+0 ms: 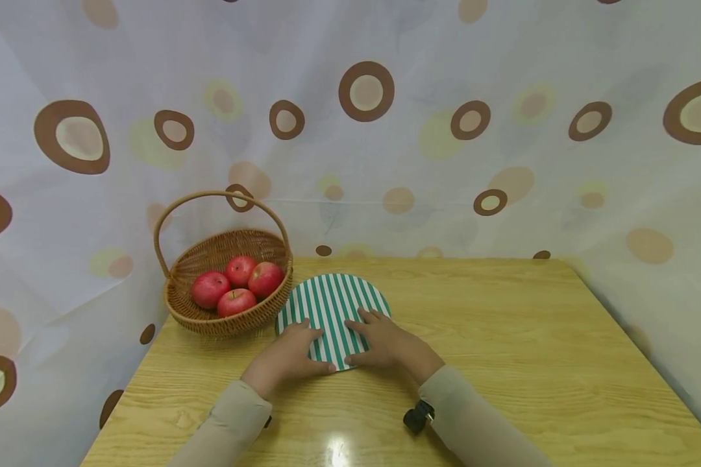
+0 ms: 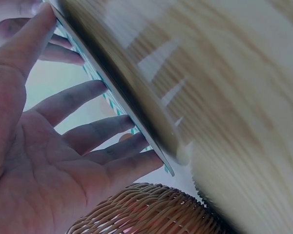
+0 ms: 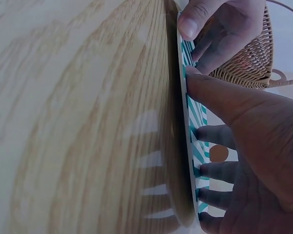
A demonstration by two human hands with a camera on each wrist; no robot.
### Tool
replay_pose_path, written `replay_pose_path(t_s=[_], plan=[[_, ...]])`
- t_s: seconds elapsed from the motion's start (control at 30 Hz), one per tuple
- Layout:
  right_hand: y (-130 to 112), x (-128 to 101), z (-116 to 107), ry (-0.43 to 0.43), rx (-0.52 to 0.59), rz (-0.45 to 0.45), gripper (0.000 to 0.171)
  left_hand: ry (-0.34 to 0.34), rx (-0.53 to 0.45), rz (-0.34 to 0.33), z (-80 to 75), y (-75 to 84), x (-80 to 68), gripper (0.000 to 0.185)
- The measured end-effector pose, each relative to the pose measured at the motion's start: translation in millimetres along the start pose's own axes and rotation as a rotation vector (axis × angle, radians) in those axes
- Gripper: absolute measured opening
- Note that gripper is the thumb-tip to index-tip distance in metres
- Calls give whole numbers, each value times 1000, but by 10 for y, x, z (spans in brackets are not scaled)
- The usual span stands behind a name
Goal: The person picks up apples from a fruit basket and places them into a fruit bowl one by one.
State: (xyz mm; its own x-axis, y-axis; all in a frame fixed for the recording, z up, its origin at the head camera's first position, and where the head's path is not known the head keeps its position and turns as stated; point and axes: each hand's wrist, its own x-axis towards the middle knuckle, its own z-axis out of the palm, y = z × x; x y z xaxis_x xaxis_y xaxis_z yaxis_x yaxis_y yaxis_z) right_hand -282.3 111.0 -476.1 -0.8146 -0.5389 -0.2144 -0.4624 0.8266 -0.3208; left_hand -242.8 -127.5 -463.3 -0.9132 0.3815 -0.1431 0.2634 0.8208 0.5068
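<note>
A round mat with green and white stripes [image 1: 333, 301] lies flat on the wooden table [image 1: 502, 350], just right of a wicker basket [image 1: 204, 319]. My left hand [image 1: 292, 353] rests on the mat's near left part with straight fingers [image 2: 78, 100] touching the striped surface [image 2: 110, 100]. My right hand [image 1: 382, 340] lies on the near right part, its fingertips [image 3: 207, 134] and thumb pressed onto the mat [image 3: 190, 122]. Neither hand curls round anything.
The basket, seen also in the left wrist view [image 2: 146, 209] and right wrist view [image 3: 246, 58], has a tall hoop handle [image 1: 210, 194] and holds several red apples [image 1: 236, 282]. A spotted curtain [image 1: 385, 130] hangs behind and beside the table. A small black object [image 1: 417, 415] sits by my right sleeve.
</note>
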Motion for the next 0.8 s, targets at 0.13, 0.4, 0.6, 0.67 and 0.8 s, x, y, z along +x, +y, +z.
replay_pose_path(t_s=[0.13,0.4,0.6,0.67,0.8], plan=[[14,3,13,5,-1,8,83,4,-7,3,12,-1,11,77],[20,-111,-16,8,30,52,82,13,17,52,41,93,33,79],[44,-272,-58,-3,48,78,82,-1,29,86,117,174,75,80],[64,-310,-57,-3,54,77,81,-5,31,89,143,196,86,80],[119,-369,-38,3,58,81,82,-17,31,89,182,245,108,80]])
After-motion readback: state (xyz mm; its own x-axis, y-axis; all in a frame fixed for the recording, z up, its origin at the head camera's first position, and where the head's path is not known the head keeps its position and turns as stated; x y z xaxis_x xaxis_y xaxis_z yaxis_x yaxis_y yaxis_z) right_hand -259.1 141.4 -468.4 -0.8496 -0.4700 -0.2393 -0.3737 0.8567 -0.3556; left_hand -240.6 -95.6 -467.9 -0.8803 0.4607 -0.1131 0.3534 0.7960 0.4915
